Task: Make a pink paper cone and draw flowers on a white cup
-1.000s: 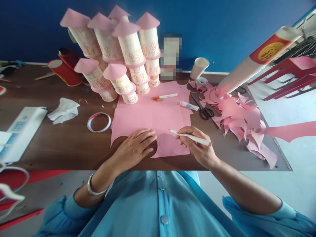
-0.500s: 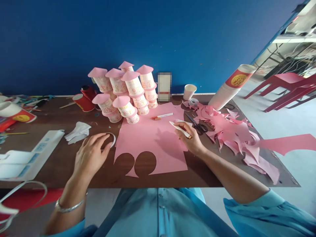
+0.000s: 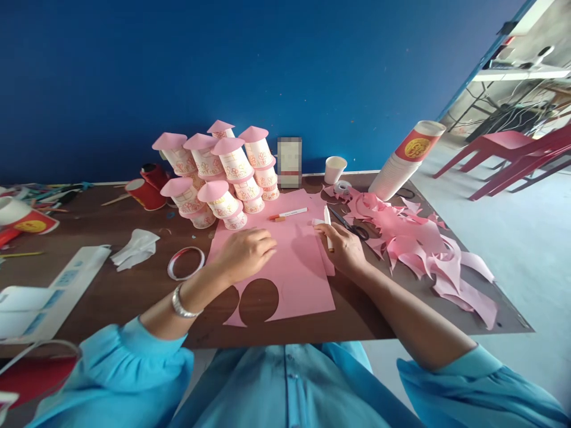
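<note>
My left hand (image 3: 248, 252) hovers over the pink paper sheet (image 3: 294, 282), its fingers curled in and no object visible in them; the fingertips are hidden. In my right hand (image 3: 345, 245) is a white marker (image 3: 328, 227), held upright above the sheet's right side. The sheet has round cut-outs along its near edge. Another marker (image 3: 292, 213), white with an orange-red end, lies on it beside a small orange-brown cap (image 3: 279, 219). A roll of tape (image 3: 173, 269) rests on the table left of my left hand. Black scissors (image 3: 357, 230) lie beyond my right hand.
Decorated paper-cup towers (image 3: 232, 160) with pink cone roofs stand at the back. Pink paper scraps (image 3: 413, 238), a leaning cup stack (image 3: 404, 160) and a white cup (image 3: 334, 170) are rightward. Crumpled tissue (image 3: 136, 249) and a white box (image 3: 66, 285) lie left.
My left hand has let go of the tape roll and moved right over the pink sheet, its fingers curling in. My right hand has turned the marker more upright.
</note>
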`<act>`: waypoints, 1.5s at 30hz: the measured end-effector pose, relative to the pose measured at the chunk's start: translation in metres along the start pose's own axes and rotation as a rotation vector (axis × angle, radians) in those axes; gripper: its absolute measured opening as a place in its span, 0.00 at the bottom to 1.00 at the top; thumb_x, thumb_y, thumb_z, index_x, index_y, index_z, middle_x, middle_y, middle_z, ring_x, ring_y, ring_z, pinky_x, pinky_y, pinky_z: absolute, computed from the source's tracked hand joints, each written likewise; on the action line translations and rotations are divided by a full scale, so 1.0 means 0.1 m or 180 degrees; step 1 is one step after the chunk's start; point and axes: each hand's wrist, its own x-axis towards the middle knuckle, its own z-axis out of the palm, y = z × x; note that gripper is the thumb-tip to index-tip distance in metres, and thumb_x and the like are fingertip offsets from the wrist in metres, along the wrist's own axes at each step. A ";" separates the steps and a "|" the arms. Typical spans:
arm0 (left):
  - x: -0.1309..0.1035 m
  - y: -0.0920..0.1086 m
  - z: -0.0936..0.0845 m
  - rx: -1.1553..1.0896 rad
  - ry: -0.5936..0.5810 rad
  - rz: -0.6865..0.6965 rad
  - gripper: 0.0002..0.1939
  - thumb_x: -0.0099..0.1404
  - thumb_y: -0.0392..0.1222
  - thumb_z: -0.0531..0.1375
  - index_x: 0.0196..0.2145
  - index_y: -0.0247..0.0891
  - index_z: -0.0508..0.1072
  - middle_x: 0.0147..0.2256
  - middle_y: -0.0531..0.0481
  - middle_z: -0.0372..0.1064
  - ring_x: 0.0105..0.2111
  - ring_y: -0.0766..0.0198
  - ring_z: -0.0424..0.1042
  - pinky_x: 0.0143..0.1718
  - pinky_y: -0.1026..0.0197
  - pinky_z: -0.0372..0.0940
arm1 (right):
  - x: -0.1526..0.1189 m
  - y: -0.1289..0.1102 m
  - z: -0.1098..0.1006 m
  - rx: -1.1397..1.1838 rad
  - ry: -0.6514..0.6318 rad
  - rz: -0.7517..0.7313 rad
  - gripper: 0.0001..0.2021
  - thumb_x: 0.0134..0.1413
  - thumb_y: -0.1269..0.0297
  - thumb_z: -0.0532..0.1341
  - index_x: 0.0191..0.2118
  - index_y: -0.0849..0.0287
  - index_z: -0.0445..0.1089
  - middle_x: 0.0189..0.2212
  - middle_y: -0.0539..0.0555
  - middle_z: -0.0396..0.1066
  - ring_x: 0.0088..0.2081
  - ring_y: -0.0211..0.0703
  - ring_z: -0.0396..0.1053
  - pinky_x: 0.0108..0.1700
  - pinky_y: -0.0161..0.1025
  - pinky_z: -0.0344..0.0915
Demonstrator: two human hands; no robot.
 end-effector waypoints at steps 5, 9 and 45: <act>0.38 0.00 0.32 -0.0515 -0.0174 0.0179 0.11 0.76 0.38 0.59 0.39 0.39 0.82 0.36 0.46 0.79 0.36 0.58 0.78 0.34 0.59 0.67 | 0.02 0.04 -0.03 -0.0943 -0.0179 -0.0118 0.13 0.67 0.70 0.60 0.53 0.53 0.76 0.38 0.58 0.77 0.43 0.52 0.71 0.39 0.40 0.66; 0.47 -0.01 0.52 -0.0978 -0.0026 0.0126 0.11 0.75 0.36 0.58 0.38 0.40 0.81 0.36 0.46 0.78 0.37 0.59 0.78 0.37 0.59 0.70 | 0.03 0.04 -0.03 -0.1121 -0.0298 -0.0074 0.11 0.64 0.71 0.61 0.49 0.53 0.77 0.38 0.58 0.77 0.44 0.53 0.70 0.38 0.41 0.66; 0.41 -0.04 0.72 -0.3536 0.0409 -0.1281 0.22 0.68 0.60 0.67 0.44 0.38 0.79 0.36 0.47 0.78 0.33 0.63 0.74 0.33 0.61 0.72 | 0.05 -0.02 0.04 0.0345 -0.0005 -0.0101 0.14 0.68 0.65 0.63 0.57 0.52 0.71 0.46 0.58 0.81 0.46 0.54 0.79 0.51 0.47 0.76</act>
